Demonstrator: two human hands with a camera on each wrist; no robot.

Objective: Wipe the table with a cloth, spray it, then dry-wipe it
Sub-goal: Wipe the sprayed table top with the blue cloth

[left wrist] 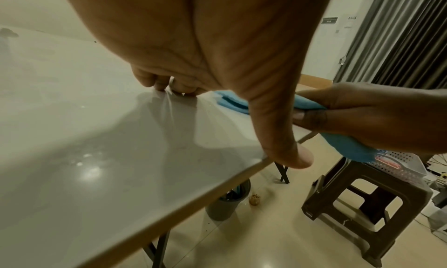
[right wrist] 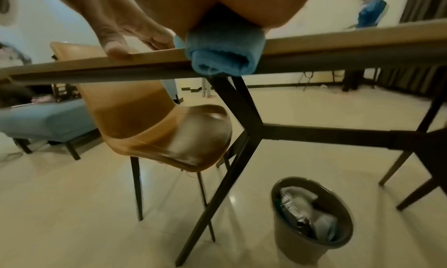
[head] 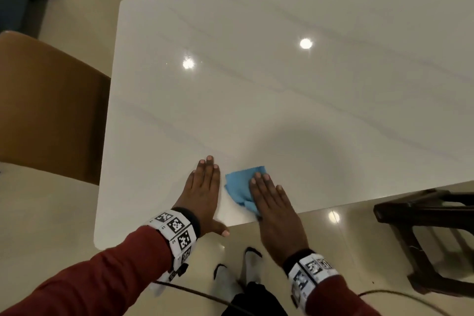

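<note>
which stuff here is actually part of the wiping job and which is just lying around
Part of the job:
blue cloth, under the right hand
white table
left hand, flat on the tabletop

Just around:
tan chair
dark stool
waste bin under the table

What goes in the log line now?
right hand: presses blue cloth | left hand: flat on table | cloth: near edge

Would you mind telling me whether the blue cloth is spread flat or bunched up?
Bunched up. The blue cloth lies crumpled under the right hand, and a rolled fold hangs over the white table edge in the right wrist view.
</note>
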